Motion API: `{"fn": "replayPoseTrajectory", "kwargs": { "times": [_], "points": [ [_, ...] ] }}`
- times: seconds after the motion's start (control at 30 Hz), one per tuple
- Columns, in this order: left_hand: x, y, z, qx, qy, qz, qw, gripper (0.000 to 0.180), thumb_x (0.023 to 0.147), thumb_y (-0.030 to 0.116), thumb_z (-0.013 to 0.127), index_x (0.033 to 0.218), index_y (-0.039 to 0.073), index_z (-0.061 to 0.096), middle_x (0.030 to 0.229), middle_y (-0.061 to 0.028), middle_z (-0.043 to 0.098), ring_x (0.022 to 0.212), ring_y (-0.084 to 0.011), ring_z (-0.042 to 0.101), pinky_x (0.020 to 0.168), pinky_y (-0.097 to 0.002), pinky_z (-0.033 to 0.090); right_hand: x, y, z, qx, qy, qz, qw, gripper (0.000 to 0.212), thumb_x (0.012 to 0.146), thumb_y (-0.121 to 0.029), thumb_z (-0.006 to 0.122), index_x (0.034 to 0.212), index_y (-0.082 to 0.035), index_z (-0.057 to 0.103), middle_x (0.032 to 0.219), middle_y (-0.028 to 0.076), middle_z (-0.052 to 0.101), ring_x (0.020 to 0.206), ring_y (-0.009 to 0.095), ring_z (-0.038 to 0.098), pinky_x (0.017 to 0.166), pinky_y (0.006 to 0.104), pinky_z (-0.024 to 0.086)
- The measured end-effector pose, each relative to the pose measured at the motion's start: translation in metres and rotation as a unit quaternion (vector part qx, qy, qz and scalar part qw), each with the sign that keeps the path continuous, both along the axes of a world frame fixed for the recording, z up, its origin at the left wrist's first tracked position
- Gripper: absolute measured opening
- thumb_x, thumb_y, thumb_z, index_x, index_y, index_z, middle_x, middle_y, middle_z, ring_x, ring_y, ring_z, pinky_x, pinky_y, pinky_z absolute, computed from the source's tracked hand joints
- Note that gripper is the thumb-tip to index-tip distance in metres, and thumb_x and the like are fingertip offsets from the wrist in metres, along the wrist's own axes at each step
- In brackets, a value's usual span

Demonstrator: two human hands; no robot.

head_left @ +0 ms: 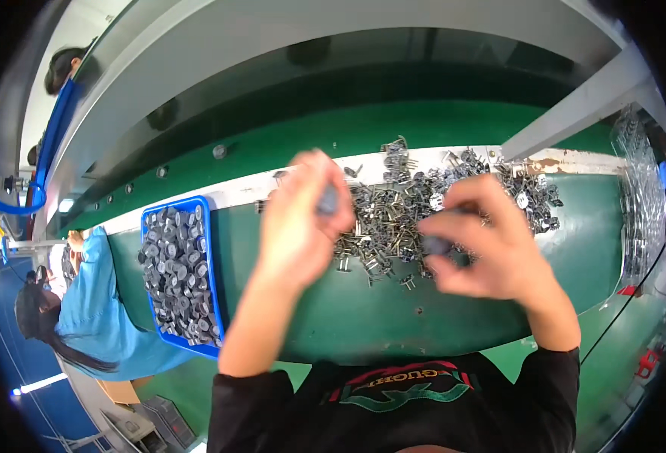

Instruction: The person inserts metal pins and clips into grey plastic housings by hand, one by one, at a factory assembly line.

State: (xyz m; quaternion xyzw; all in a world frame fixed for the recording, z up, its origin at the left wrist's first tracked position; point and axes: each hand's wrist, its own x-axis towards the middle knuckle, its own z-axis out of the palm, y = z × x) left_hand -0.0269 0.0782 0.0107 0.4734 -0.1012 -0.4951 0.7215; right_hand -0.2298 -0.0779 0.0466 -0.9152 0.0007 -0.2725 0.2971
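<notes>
Your left hand (303,219) is closed around a small grey part (327,201), lifted just above the green bench (363,317). Your right hand (484,241) pinches another dark grey part (436,244) at the near edge of the heap of metal pronged pieces (423,200). Both hands are blurred, so the exact grip is hard to tell. Keep both parts low over the bench and line them up squarely. The blue tray of grey parts (178,275) sits just left of your left forearm.
</notes>
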Motion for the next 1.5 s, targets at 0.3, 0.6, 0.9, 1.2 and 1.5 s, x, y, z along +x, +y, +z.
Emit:
{"fn": "replayPoseTrajectory", "kwargs": {
  "times": [0.3, 0.6, 0.9, 1.2, 1.5],
  "points": [
    [-0.066, 0.069, -0.007, -0.091, 0.395, 0.087, 0.910, 0.027, 0.101, 0.045, 0.055, 0.099, 0.018, 0.058, 0.084, 0.0033, 0.058, 0.071, -0.0147, 0.054, 0.054, -0.0301, 0.043, 0.081, 0.056, 0.004, -0.080, 0.010, 0.177, 0.981, 0.062, 0.063, -0.030, 0.087, 0.118, -0.009, 0.066, 0.122, 0.013, 0.055, 0.110, 0.033, 0.053, 0.095, 0.0456, 0.042],
    [0.089, 0.176, -0.025, 0.359, -0.760, 0.234, 0.489, 0.015, 0.092, 0.015, 0.068, 0.087, 0.001, 0.067, 0.085, -0.0167, 0.061, 0.082, -0.0362, 0.059, 0.073, -0.0440, 0.047, 0.109, -0.056, -0.091, -0.193, 0.230, -0.094, 0.949, 0.038, 0.096, -0.038, 0.060, 0.116, -0.005, 0.061, 0.111, 0.019, 0.059, 0.104, 0.039, 0.057, 0.092, 0.0455, 0.046],
    [0.124, 0.223, -0.034, 0.513, -0.747, 0.111, 0.407, 0.028, 0.091, 0.039, 0.070, 0.103, 0.014, 0.074, 0.104, -0.0146, 0.067, 0.101, -0.0385, 0.060, 0.088, -0.0465, 0.048, 0.121, -0.089, -0.098, -0.035, 0.260, 0.006, 0.965, 0.027, 0.090, -0.026, 0.062, 0.086, 0.001, 0.066, 0.086, 0.017, 0.061, 0.080, 0.035, 0.062, 0.072, 0.0429, 0.048],
    [0.042, 0.148, -0.001, 0.344, -0.770, 0.076, 0.532, 0.022, 0.094, 0.014, 0.064, 0.113, 0.006, 0.069, 0.115, -0.0138, 0.067, 0.114, -0.0317, 0.059, 0.101, -0.0411, 0.043, 0.061, -0.031, -0.071, -0.040, 0.217, 0.043, 0.974, 0.017, 0.085, -0.018, 0.075, 0.090, -0.004, 0.065, 0.095, 0.009, 0.058, 0.091, 0.029, 0.060, 0.081, 0.0385, 0.048],
    [0.060, 0.061, -0.046, 0.274, -0.698, 0.005, 0.662, 0.051, 0.098, 0.027, 0.062, 0.143, 0.006, 0.050, 0.152, -0.0207, 0.044, 0.143, -0.0382, 0.037, 0.117, -0.0435, 0.029, -0.034, -0.045, -0.055, -0.069, -0.024, -0.082, 0.994, 0.017, 0.070, -0.009, 0.073, 0.086, -0.004, 0.072, 0.101, 0.012, 0.069, 0.101, 0.033, 0.062, 0.088, 0.0434, 0.048]
  ]
}}
